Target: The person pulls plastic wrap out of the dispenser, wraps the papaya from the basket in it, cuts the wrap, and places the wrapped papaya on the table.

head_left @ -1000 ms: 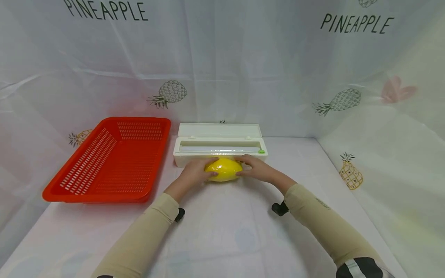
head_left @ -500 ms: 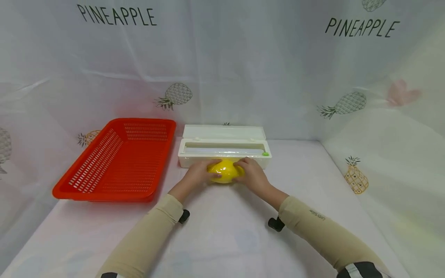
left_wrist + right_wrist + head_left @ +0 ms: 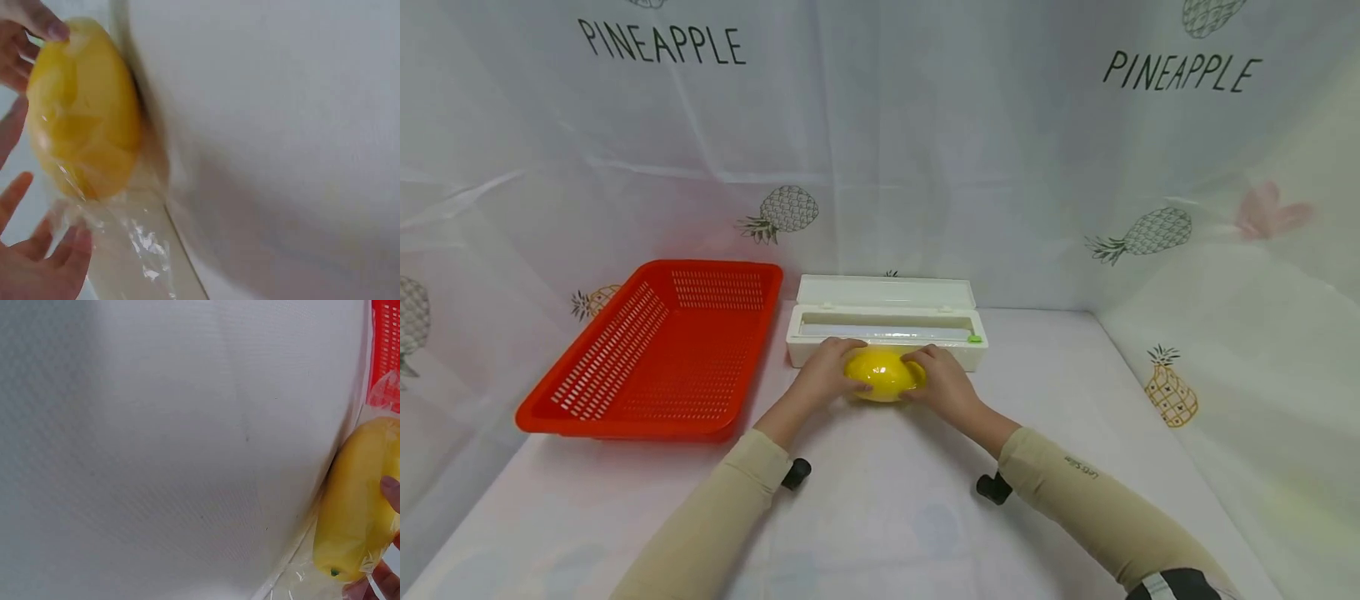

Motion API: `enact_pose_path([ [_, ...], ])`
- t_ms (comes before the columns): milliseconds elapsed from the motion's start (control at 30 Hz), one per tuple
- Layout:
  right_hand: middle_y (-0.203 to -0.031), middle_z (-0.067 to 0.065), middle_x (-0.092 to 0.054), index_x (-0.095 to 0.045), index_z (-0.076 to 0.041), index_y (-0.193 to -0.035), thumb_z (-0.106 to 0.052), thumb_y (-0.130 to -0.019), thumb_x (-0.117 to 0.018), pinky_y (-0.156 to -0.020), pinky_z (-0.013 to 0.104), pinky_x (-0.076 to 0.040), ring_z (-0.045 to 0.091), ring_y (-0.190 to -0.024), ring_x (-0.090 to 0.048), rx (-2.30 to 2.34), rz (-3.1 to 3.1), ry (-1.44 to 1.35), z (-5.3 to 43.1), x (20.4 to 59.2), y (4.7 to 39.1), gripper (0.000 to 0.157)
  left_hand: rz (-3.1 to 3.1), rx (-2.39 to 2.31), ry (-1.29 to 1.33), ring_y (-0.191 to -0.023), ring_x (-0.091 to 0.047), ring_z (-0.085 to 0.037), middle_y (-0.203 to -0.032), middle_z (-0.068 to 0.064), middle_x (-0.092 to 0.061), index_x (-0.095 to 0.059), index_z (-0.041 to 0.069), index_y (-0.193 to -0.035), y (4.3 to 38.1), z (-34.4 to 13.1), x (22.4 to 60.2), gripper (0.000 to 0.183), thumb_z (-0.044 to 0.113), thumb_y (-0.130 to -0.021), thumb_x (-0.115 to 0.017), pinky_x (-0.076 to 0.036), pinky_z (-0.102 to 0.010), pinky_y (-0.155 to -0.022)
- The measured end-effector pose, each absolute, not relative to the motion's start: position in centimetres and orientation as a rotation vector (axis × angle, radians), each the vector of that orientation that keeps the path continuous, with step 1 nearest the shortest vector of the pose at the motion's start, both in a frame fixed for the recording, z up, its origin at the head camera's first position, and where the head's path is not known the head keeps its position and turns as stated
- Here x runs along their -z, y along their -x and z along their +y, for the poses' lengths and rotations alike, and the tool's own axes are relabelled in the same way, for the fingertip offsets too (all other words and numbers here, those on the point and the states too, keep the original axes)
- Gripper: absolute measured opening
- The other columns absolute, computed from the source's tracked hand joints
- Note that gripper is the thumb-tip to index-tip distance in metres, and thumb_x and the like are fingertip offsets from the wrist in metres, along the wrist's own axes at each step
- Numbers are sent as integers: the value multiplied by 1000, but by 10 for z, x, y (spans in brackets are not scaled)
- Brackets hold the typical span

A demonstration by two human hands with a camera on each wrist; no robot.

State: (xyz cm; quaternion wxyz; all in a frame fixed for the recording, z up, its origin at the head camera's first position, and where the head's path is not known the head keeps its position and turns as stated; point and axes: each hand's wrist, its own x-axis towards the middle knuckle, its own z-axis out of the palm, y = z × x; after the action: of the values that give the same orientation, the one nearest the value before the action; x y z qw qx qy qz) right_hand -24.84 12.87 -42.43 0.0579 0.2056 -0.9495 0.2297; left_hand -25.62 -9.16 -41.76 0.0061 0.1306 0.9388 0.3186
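Left wrist view: right hand [image 3: 9, 53] grips yellow fruit [image 3: 90, 119], left hand [image 3: 44, 269] splayed.

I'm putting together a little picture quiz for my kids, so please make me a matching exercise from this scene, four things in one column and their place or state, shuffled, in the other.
Things
1. Yellow object
2. Red basket
3. White box
4. Green piece

Places and states
A. Standing open, directly behind the yellow object
B. Near the right end of the box's opening
C. Rounded, with clear film over it
D. To the left of the box, with slotted sides

Right pairs
1-C
2-D
3-A
4-B
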Motion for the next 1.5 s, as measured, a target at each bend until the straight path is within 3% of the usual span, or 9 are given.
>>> enact_pose_path([
  [233, -120, 10, -58, -65, -8, -120, -22, -72, -89, -101, 42, -43, 29, -113, -53, -671, -2859, -642, 128, 424, 248, 55, 3175, -824, -678, -116, -51, -33, -125, -10, -59, -66, 8, -124, 234, -78, 409, 53, 17, -75, -86, -38, -44, -104],
  [500, -119, 9, -57, -62, -7, -119, -33, -69, -90, -99, 42, -43, 28, -111, -53, -560, -2842, -745, 133, 429, 254, 62, 3157, -733, -593, -119, -48, -31, -130, -11, -54, -60, 12, -131, 235, -73, 423, 64, 18, -74, -87, -38, -42, -105],
  [667, -113, 8, -54, -56, -8, -114, -45, -64, -90, -94, 41, -43, 27, -103, -52, -415, -2820, -835, 133, 435, 263, 71, 3185, -672, -639, -105, -52, -30, -117, -10, -53, -59, 12, -122, 244, -73, 428, 65, 21, -67, -92, -44, -42, -96],
  [900, -105, 7, -55, -54, -9, -110, -44, -65, -90, -90, 40, -42, 26, -95, -54, -369, -2781, -865, 133, 439, 272, 67, 3205, -494, -674, -93, -52, -32, -107, -13, -48, -53, 11, -119, 253, -70, 430, 73, 23, -61, -95, -45, -43, -85],
  [1100, -103, 7, -61, -62, -7, -113, -41, -66, -90, -91, 43, -43, 27, -94, -56, -427, -2767, -903, 137, 436, 275, 64, 3142, -647, -579, -92, -51, -27, -105, -8, -50, -56, 15, -122, 257, -73, 432, 74, 23, -60, -95, -45, -40, -86],
  [1300, -114, 6, -66, -64, -8, -122, -44, -69, -87, -96, 42, -43, 25, -104, -58, -542, -2814, -929, 144, 436, 282, 68, 3076, -845, -526, -98, -55, -25, -109, -6, -60, -57, 14, -121, 260, -80, 431, 72, 24, -61, -95, -45, -40, -91],
  [1500, -106, 3, -65, -61, -7, -118, -41, -71, -86, -86, 34, -49, 19, -93, -58, -721, -2876, -837, 146, 438, 283, 63, 3036, -890, -542, -107, -57, -25, -119, -3, -64, -61, 18, -124, 262, -83, 433, 64, 26, -69, -90, -42, -42, -98],
])
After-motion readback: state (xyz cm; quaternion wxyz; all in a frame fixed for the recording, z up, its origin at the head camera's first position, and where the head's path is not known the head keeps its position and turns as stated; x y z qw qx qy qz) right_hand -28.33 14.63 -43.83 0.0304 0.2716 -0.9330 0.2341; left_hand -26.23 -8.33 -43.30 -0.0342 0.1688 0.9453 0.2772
